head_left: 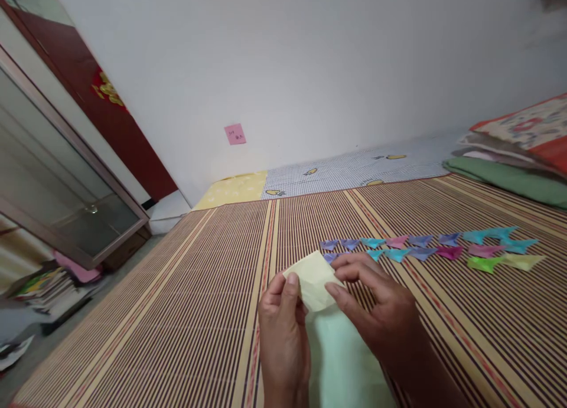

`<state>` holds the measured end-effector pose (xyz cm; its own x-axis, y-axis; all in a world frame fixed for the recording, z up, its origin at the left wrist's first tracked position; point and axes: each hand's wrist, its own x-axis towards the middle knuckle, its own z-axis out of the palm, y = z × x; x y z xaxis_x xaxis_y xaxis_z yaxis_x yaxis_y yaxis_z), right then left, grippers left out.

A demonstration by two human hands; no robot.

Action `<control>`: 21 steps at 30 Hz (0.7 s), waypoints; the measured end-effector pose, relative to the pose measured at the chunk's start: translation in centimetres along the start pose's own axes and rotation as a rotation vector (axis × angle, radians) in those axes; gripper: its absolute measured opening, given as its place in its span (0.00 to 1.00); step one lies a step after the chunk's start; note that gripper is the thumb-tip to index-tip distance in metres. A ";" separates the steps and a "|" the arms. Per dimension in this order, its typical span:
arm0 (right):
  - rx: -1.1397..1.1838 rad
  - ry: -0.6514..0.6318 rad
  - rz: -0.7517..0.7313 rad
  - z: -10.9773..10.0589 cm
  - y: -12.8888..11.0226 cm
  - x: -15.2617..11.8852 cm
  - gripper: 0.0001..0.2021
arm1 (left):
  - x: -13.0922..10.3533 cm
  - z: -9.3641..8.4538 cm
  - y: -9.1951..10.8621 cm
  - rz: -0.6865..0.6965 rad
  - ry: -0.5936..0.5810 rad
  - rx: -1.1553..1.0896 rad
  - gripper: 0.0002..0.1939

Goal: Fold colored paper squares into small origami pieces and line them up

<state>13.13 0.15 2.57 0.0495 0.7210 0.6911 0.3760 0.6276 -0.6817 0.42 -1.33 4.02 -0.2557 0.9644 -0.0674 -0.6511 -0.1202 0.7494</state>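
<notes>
A pale yellow square of paper is held up between both hands, tilted, with a light crease across it. My left hand pinches its left edge between thumb and fingers. At the right corner, my right hand grips the paper between thumb and index finger. Below the hands lies a pale green surface, partly hidden by them. Two rows of small folded paper pieces in blue, pink, purple, green and yellow, among them a magenta piece, lie on the striped mat beyond and right of my right hand.
Folded bedding is stacked at the right edge. A patterned sheet shows along the white wall, which bears a pink note. At the left are a glass-panelled door and a pile of books on the floor.
</notes>
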 end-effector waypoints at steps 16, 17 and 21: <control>0.248 -0.217 0.209 -0.3 -0.6 0.1 0.11 | 0.3 0.5 0.3 -0.133 0.137 -0.192 0.07; 0.276 -0.224 0.216 -0.4 -0.6 0.1 0.11 | 0.4 0.6 0.5 -0.141 0.166 -0.200 0.09; 0.314 -0.214 0.245 -0.6 -0.8 0.2 0.11 | 0.5 1.0 0.7 -0.156 0.217 -0.209 0.11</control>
<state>13.43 -0.35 3.39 -0.1028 0.8833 0.4574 0.0766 0.4655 -0.8817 0.50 -0.68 5.16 -0.2728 0.9051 -0.3262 -0.8209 -0.0422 0.5695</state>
